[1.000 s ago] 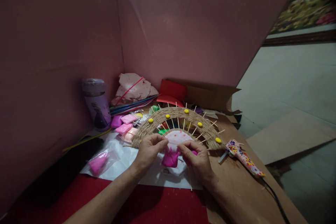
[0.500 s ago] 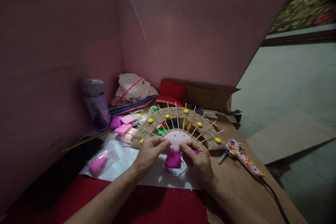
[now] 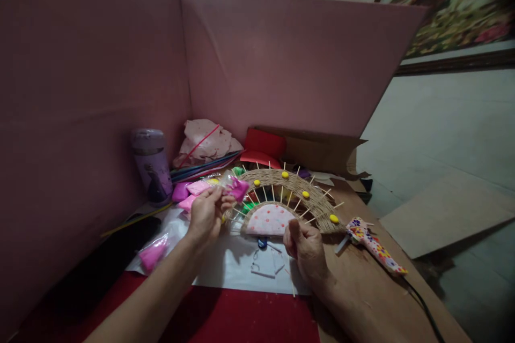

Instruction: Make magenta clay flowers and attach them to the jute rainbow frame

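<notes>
My left hand point(image 3: 206, 215) is lifted over the left end of the woven arch, fingers pinched on a small clear packet of magenta clay point(image 3: 237, 188). My right hand point(image 3: 304, 248) rests closed on the white sheet just right of the pink dotted half-disc point(image 3: 269, 221); what its fingers hold is hidden. The twine-wrapped arch point(image 3: 289, 186) carries toothpick spokes and yellow clay dots point(image 3: 285, 174).
A floral glue gun point(image 3: 372, 244) with a black cord lies at the right. More clay packets point(image 3: 192, 193), a purple bottle point(image 3: 153, 165), coloured sticks, a red box point(image 3: 263, 146) and a bagged pink lump point(image 3: 152, 254) sit behind and left. Pink cardboard walls point(image 3: 100, 91) enclose the area.
My left hand has carried the magenta clay packet up and to the left, away from my right hand. My right hand has stayed low by the half-disc. The camera tilted slightly.
</notes>
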### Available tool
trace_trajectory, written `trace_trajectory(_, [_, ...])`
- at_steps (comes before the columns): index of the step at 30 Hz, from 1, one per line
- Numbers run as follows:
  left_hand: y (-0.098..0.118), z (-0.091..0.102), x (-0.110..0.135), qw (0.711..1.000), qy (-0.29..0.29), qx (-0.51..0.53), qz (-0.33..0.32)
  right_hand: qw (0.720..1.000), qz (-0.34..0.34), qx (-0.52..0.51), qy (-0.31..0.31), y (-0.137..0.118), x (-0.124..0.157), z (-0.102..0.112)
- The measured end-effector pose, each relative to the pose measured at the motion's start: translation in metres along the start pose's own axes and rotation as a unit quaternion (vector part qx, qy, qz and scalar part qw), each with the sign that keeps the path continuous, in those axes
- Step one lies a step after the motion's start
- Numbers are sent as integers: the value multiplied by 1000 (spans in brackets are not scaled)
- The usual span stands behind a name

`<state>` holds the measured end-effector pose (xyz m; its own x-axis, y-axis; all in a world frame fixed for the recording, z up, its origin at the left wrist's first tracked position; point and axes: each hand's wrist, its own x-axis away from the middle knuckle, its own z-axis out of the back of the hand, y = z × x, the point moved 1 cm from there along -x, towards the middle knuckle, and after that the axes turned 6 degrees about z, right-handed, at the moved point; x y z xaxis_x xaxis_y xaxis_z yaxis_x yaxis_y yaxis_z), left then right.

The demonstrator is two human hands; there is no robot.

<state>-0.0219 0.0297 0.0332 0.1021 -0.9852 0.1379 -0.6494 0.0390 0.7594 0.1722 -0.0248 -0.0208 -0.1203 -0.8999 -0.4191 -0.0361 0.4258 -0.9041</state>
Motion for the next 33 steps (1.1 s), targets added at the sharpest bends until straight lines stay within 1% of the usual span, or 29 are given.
trace_trajectory(2, [17, -6, -5, 997, 21, 68, -23, 1000, -7, -12, -1, -1, -1, -1])
trace_trajectory(4, [24, -8, -6, 994, 10, 113, -10, 1000, -13, -20, -10, -2, -1, -2])
trace_trajectory(5, [22, -7, -6, 993, 17, 121, -6, 1000, -11, -16, -18, -3, -1, -3])
trace_trajectory(6, [18, -4, -4, 994, 22, 107, -2, 1000, -8, -7, -27, -3, -1, -4])
trace_trajectory(7, [11, -2, -1, 997, 6, 79, -3, 999, -3, 5, -35, -4, -1, -5])
trace_trajectory(9, [-8, 2, 6, 999, -44, 7, 2, 998, 6, 29, -52, -4, 1, -7])
trace_trajectory(11, [-28, 3, 17, 991, -102, -78, 30, 996, 29, 62, -58, -3, 3, -7])
trace_trajectory(13, [-44, 2, 29, 974, -158, -156, 45, 987, 89, 119, -57, -4, 5, -7])
trace_trajectory(14, [-50, 0, 34, 962, -193, -182, 61, 978, 128, 153, -61, -5, 6, -6])
trace_trajectory(16, [-58, -4, 44, 938, -272, -186, 103, 955, 196, 207, -84, -8, 8, -6])
trace_trajectory(18, [-61, -7, 50, 925, -323, -150, 134, 934, 242, 239, -107, -10, 9, -7])
trace_trajectory(19, [-62, -8, 52, 922, -336, -127, 145, 927, 256, 248, -115, -10, 9, -8])
trace_trajectory(21, [-61, -9, 53, 922, -339, -89, 165, 919, 270, 261, -125, -11, 9, -8])
trace_trajectory(23, [-57, -9, 51, 929, -319, -61, 178, 916, 273, 265, -129, -11, 9, -8])
trace_trajectory(26, [-50, -6, 45, 944, -272, -31, 183, 916, 287, 266, -93, -13, 8, -5])
trace_trajectory(28, [-47, -5, 41, 948, -253, -29, 189, 914, 293, 272, -64, -14, 7, -2])
trace_trajectory(31, [-46, -3, 37, 951, -237, -31, 195, 911, 297, 281, -49, -14, 3, 1])
trace_trajectory(33, [-47, -3, 37, 955, -231, -35, 182, 909, 306, 279, -46, -13, 1, 1])
